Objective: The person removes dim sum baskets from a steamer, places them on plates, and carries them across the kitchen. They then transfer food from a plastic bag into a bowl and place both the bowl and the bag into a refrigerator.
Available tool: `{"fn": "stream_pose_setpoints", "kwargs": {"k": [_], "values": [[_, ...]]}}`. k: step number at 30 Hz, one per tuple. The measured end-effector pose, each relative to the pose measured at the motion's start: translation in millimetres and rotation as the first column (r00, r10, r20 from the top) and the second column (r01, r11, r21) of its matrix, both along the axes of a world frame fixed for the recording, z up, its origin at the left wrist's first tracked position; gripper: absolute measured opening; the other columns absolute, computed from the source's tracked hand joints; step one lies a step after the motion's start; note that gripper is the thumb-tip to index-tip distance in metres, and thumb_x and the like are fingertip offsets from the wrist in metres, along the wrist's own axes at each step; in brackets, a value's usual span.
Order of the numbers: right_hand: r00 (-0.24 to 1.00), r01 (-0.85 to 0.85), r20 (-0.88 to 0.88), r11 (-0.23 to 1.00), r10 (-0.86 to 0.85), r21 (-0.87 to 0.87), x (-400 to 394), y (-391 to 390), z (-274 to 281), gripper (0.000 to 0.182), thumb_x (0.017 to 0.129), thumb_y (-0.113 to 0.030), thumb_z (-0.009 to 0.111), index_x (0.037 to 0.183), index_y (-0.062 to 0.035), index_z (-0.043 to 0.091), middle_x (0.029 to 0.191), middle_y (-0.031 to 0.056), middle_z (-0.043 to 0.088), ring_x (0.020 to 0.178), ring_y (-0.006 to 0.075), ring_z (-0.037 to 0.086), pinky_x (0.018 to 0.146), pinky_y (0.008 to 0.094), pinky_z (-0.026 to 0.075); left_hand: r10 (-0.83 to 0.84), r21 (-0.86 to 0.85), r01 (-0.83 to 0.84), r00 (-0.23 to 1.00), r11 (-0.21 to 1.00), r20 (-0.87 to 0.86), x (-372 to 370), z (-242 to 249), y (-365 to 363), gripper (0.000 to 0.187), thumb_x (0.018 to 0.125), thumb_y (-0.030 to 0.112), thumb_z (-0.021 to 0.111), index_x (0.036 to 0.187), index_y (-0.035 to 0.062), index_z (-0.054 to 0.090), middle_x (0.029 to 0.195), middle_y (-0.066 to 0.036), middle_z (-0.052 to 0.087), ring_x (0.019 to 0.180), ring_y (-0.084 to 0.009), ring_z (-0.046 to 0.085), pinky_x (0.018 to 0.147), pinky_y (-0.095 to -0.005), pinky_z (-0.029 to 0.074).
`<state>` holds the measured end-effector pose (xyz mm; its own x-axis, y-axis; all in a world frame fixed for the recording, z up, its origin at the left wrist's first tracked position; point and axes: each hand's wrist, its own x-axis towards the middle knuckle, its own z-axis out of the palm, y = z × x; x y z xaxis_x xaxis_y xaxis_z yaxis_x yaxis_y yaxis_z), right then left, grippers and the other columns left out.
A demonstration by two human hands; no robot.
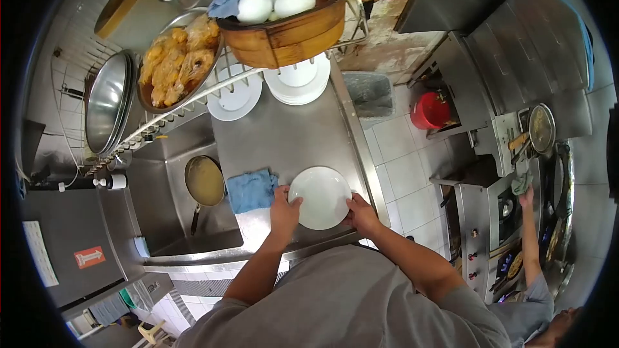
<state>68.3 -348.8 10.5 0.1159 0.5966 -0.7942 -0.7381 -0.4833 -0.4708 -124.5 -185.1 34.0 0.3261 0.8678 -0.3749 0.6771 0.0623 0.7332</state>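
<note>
A white plate [320, 198] is held level over the steel counter [293, 138], close to its front edge. My left hand [284, 211] grips its left rim, thumb on top. On the opposite rim my right hand [362, 212] is closed, with the fingers partly hidden beneath. Just left of the plate lies a folded blue cloth [253, 191]. Farther back on the counter are a stack of white plates [298, 82] and another white plate [236, 95].
A frying pan [205, 181] sits in the sink [169, 222]. Overhead, a wire rack [225, 82] carries a wooden basket [280, 42] of eggs and a bowl of bagged food [182, 58]. At right, a co-worker's hand [527, 197] holds a green cloth beside the stove [480, 219].
</note>
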Motion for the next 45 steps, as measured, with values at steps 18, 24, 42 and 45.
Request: {"fn": "stream_pose_setpoints", "kwargs": {"k": [18,24,42,45], "values": [[0.863,-0.439,0.183,0.878,0.472,-0.193,39.2,-26.9,-7.8,0.032,0.097,-0.010,0.062,0.126,0.0015,0.055,0.093,0.0154,0.070,0.076,0.0251,0.073,0.063,0.0406,0.063,0.252,-0.147,-0.229,0.955,0.962,0.156,17.4,-85.9,130.9,0.029,0.095,0.016,0.072,0.108,-0.0047,0.057,0.090,-0.015,0.067,0.072,-0.0186,0.066,0.053,-0.0333,0.055],[0.898,-0.315,0.319,0.949,0.302,-0.011,134.2,-44.9,20.9,0.031,0.096,-0.016,0.070,0.124,-0.0034,0.065,0.095,0.0083,0.072,0.079,0.0161,0.071,0.071,0.0299,0.059,0.258,-0.080,-0.246,0.945,0.966,0.201,33.5,-80.7,107.8,0.029,0.098,0.012,0.067,0.119,-0.0054,0.060,0.103,-0.015,0.070,0.083,-0.0193,0.069,0.066,-0.0318,0.058],[0.472,0.676,-0.022,0.347,-0.881,0.650,751.2,-22.6,170.7,0.025,0.107,-0.027,0.053,0.123,-0.0078,0.056,0.111,0.0125,0.068,0.097,0.0245,0.066,0.090,0.0404,0.056,0.303,0.601,-0.171,0.945,0.781,-0.124,180.8,35.8,-73.4,0.048,0.086,-0.001,0.069,0.132,-0.0031,0.057,0.132,-0.021,0.058,0.128,-0.0397,0.053,0.111,-0.0486,0.041],[0.302,0.837,-0.324,0.087,-0.897,0.540,766.9,2.5,167.7,0.030,0.112,-0.031,0.043,0.128,-0.0065,0.052,0.120,0.0171,0.066,0.108,0.0288,0.064,0.099,0.0438,0.055,0.269,0.590,-0.153,0.956,0.793,-0.114,189.2,39.1,-79.3,0.046,0.086,-0.001,0.069,0.131,-0.0031,0.057,0.133,-0.020,0.059,0.128,-0.0380,0.054,0.112,-0.0463,0.040]]}}
